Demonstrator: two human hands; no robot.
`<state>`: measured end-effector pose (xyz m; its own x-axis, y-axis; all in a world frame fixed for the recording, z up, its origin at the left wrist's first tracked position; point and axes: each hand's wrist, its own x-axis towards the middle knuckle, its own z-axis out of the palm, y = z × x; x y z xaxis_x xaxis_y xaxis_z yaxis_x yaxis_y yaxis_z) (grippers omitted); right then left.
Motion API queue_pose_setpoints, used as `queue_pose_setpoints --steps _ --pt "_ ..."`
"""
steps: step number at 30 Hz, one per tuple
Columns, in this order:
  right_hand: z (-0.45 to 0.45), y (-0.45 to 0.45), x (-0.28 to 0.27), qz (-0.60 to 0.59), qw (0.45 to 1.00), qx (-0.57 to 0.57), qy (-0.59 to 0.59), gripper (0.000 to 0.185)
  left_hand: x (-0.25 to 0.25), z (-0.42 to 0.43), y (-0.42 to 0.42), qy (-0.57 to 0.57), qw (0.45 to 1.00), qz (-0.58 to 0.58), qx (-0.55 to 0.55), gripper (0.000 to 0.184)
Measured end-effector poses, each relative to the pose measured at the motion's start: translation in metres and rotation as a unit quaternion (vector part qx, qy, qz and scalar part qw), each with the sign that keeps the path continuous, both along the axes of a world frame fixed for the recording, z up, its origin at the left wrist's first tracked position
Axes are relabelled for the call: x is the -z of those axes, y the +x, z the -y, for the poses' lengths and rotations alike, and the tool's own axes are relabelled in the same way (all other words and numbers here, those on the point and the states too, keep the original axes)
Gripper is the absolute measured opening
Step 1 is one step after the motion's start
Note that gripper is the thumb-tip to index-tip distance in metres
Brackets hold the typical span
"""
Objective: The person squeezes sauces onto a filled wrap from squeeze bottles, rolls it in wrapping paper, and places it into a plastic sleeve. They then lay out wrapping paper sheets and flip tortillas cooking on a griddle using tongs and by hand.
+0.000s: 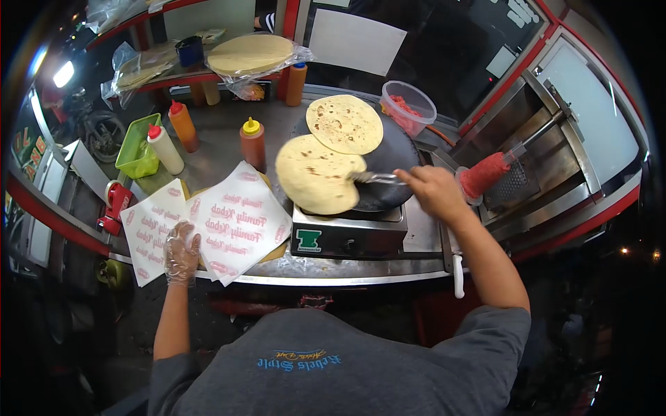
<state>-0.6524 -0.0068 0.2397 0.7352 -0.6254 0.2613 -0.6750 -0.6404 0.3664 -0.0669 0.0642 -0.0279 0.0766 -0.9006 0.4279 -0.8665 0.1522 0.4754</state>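
Note:
Metal tongs (380, 178) are gripped in my right hand (433, 191), over the right part of a round black griddle (399, 156). Their tips pinch the right edge of a flatbread (316, 175), which looks blurred and hangs partly past the griddle's left side. Behind it a second browned flatbread (345, 125) lies on the griddle. My left hand (182, 255), in a clear plastic glove, rests at the printed wrapping papers (239, 223). Its fingers are apart, touching the papers near where the two sheets meet.
Sauce bottles (252, 145) and a green basket (140, 154) stand at the back left. A tub of red pieces (408, 107) sits behind the griddle. At the right are a meat spit (483, 175) and a white-handled knife (458, 276) at the counter's front edge.

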Motion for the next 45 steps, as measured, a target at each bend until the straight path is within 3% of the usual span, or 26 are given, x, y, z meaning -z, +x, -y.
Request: queue_pose_setpoints --steps 5,8,10,15,18,20,22,24,26,27,28,30,33,36,37,41,44,45 --pt "0.000 -0.066 -0.033 -0.015 0.986 0.160 -0.050 0.041 0.003 0.002 0.006 0.036 0.999 0.011 0.004 0.040" --pt "-0.017 -0.076 -0.035 -0.078 0.988 0.128 -0.030 0.040 0.006 0.001 0.005 0.032 0.999 -0.006 -0.006 0.039" --pt "-0.024 -0.060 -0.013 -0.058 0.997 0.042 -0.019 0.040 0.002 0.001 0.004 0.042 0.999 -0.013 -0.009 0.038" --pt "-0.030 0.041 0.027 0.105 0.992 0.025 0.064 0.041 0.000 0.001 0.006 0.034 0.999 -0.022 0.000 0.039" --pt "-0.017 0.056 -0.006 0.295 0.938 0.137 0.121 0.042 0.007 0.004 0.010 0.023 1.000 0.005 -0.001 0.040" --pt "0.002 0.024 -0.025 0.342 0.910 0.171 0.160 0.043 0.000 0.002 0.007 0.042 0.999 -0.012 -0.001 0.041" --pt "-0.012 0.045 -0.076 0.363 0.765 0.421 0.324 0.042 -0.004 0.000 0.005 0.051 0.998 -0.031 0.000 0.041" --pt "-0.004 0.002 -0.046 0.254 0.856 0.399 0.210 0.043 0.001 0.002 0.007 0.043 0.999 -0.029 0.005 0.040" --pt "-0.022 0.014 -0.017 0.262 0.867 0.419 0.061 0.043 0.004 0.002 0.009 0.037 0.999 -0.029 0.006 0.039" --pt "-0.021 -0.018 0.022 0.269 0.899 0.339 0.066 0.045 0.004 0.000 0.009 0.034 0.999 -0.030 0.005 0.038" --pt "-0.039 -0.011 0.029 0.218 0.923 0.297 0.110 0.046 0.003 0.000 0.007 0.030 0.999 -0.032 0.001 0.038" --pt "-0.065 0.032 0.015 0.211 0.895 0.348 0.180 0.047 -0.001 0.000 0.006 0.029 0.999 -0.035 0.001 0.037" --pt "-0.085 0.054 0.012 0.426 0.839 0.335 0.045 0.042 0.000 0.001 0.007 0.036 0.999 -0.026 -0.001 0.036" --pt "-0.090 0.045 0.043 0.404 0.876 0.259 0.035 0.037 -0.004 0.002 0.005 0.045 0.999 -0.022 -0.001 0.036" --pt "-0.100 0.041 0.048 0.250 0.897 0.343 0.126 0.035 -0.005 0.002 0.005 0.048 0.999 -0.021 0.000 0.036" --pt "-0.100 0.062 0.036 0.395 0.860 0.323 0.011 0.033 0.003 0.004 0.008 0.033 0.999 -0.012 0.007 0.037" --pt "-0.099 0.070 0.031 0.404 0.852 0.332 0.004 0.032 -0.002 0.000 0.004 0.043 0.999 -0.013 0.002 0.037" --pt "-0.096 0.057 0.046 0.272 0.902 0.336 0.013 0.032 -0.002 0.000 0.004 0.040 0.999 -0.012 0.001 0.038"
